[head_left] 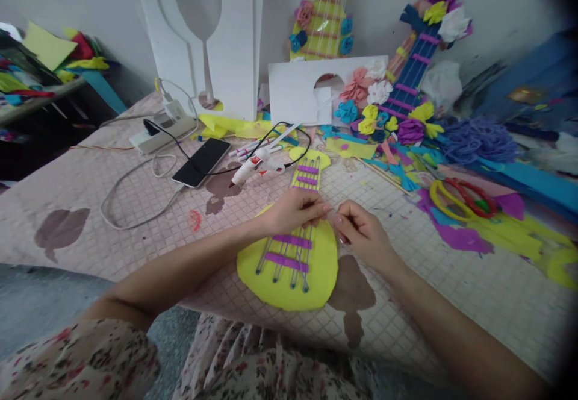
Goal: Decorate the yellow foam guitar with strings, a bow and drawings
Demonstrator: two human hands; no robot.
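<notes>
A yellow paper guitar (316, 279) lies flat in front of me, its neck pointing away. Purple strips cross it, and thin greyish strings run along it to dark dots near the lower end. Over the middle of the guitar is my left hand (300, 210), its fingers pinched together and hiding part of the strings. Close by, at the guitar's right edge, my right hand (356, 225) is also closed in a pinch. The fingertips of both hands nearly meet; whatever is between them is too small to make out. A white glue gun (257, 166) rests beyond my left hand.
A black phone (201, 162) on a cable and a white power strip (162, 134) lie at the left. Scissors with yellow and red handles (451, 200) sit on paper scraps at the right. White boards (239, 38) and a decorated blue guitar (409, 78) lean on the wall.
</notes>
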